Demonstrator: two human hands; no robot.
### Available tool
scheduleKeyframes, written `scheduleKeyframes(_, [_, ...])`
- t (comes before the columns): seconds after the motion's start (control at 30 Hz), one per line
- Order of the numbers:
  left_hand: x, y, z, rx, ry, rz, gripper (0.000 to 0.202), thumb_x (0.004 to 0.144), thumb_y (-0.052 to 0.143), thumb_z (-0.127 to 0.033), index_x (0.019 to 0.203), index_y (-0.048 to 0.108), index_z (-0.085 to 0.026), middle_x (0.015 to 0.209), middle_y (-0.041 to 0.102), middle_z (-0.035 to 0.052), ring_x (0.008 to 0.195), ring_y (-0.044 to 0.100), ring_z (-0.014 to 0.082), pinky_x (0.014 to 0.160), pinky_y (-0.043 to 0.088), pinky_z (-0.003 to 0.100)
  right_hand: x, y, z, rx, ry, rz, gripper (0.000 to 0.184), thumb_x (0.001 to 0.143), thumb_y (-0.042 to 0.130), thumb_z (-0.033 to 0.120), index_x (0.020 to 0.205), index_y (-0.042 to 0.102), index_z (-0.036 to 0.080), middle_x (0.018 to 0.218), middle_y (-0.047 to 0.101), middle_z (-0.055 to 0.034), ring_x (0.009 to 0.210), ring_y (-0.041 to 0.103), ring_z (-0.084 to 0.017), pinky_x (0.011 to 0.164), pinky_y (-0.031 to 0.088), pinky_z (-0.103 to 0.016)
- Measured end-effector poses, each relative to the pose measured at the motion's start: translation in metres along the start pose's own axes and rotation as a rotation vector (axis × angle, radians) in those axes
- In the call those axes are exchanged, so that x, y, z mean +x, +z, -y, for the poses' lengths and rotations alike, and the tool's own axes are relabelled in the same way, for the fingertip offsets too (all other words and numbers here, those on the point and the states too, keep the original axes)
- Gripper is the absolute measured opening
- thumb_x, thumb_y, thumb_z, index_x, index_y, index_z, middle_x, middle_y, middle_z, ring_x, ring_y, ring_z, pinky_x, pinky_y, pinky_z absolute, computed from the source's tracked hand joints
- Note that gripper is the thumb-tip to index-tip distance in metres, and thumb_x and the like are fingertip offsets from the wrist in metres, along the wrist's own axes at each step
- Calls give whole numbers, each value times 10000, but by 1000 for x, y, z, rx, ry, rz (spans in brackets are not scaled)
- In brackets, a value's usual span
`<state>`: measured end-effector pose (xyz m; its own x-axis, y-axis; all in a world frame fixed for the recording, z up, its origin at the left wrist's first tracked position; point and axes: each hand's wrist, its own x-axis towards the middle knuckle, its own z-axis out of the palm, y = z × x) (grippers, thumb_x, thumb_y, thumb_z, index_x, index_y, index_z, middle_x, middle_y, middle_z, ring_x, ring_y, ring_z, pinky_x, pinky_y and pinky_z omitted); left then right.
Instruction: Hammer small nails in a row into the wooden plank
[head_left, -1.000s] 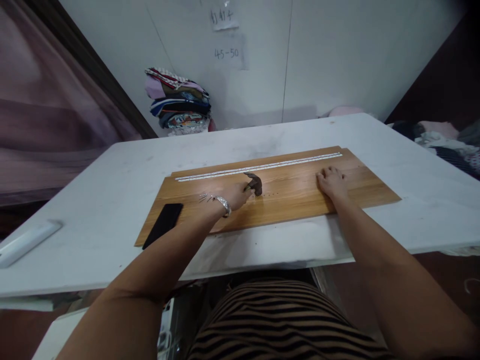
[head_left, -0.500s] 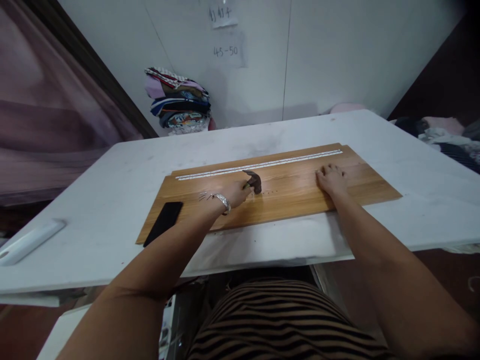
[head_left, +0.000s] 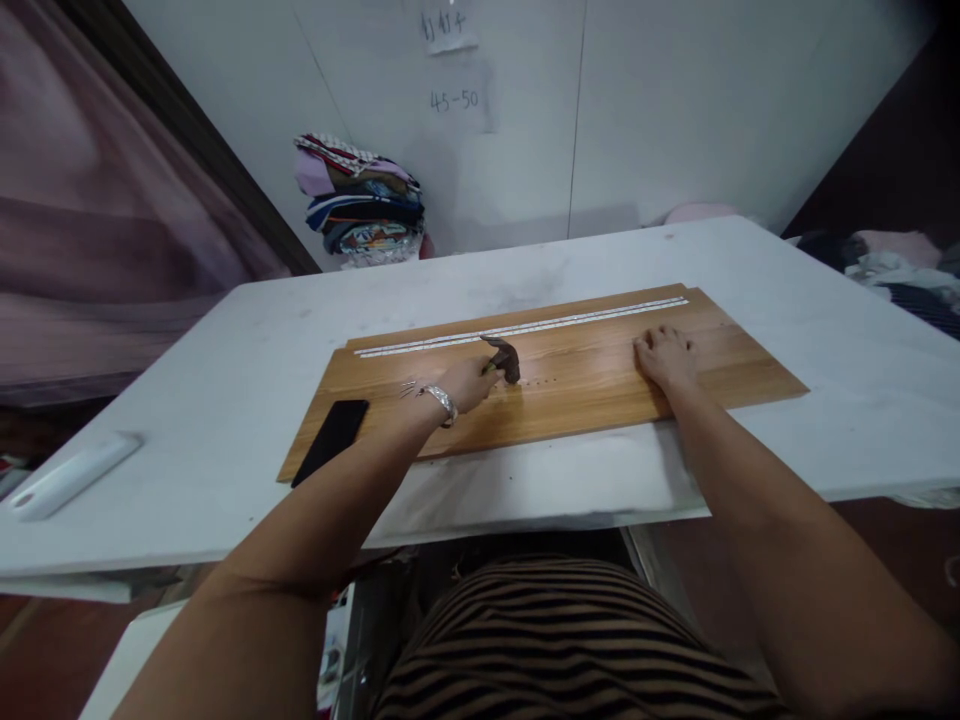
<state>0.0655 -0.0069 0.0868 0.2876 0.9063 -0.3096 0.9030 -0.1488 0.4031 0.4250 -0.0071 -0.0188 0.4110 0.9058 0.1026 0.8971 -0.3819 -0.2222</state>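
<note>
My left hand (head_left: 466, 384), with a silver bracelet at the wrist, is closed around the handle of a claw hammer (head_left: 505, 360). The hammer's dark head is low over a wooden board (head_left: 592, 352), at the left end of a row of small nails or dots (head_left: 538, 382). Whether the head touches a nail I cannot tell. On the board's right part rests my right hand (head_left: 666, 356), its fingers bent a little and apart, holding nothing. Several loose nails (head_left: 408, 387) lie left of my left hand, close to the bracelet.
Two white strips (head_left: 525, 326) run along the board's far side. A black phone-like slab (head_left: 330, 440) lies on its left end. The white table (head_left: 202, 400) carries a long white object (head_left: 75, 478) at left. Folded cloths (head_left: 364, 200) are stacked by the wall.
The hammer head has shifted slightly left along the row, together with my left hand. My right hand stays in place on the board. The view has moved a little.
</note>
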Motion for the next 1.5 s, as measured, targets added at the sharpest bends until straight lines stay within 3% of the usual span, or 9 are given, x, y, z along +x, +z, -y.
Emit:
scheduleKeyframes(0.17, [0,2,1,15,0,5,290,956,462,-426,946,633,-192,739,688,23,542,573,124,544,430,230,1,3,-1,5,7,-12,486,982,288,401,1153,661,142,1319,580,-199,1257,437,-325,1016,307,-491])
scheduleKeyframes(0.77, [-3,0,-3,14,-3,-8,304,966,464,-421,1045,633,-182,777,705,32,559,585,121,569,442,221,4,3,-2,1,0,10,506,987,276,398,1192,654,131,1349,571,-205,1263,440,-322,1017,302,-490])
scheduleKeyframes(1.0, [-4,2,-2,20,-5,21,288,960,455,-423,957,622,-189,786,704,38,543,562,118,537,411,223,0,0,1,-3,8,6,505,990,270,387,1192,652,126,1346,572,-205,1270,439,-318,1033,299,-490])
scheduleKeyframes(1.5, [-3,0,-7,9,-15,27,298,959,454,-428,960,637,-193,792,704,38,557,588,126,551,437,226,1,0,0,5,-1,2,489,982,284,395,1162,658,138,1340,579,-203,1273,440,-325,1027,304,-493])
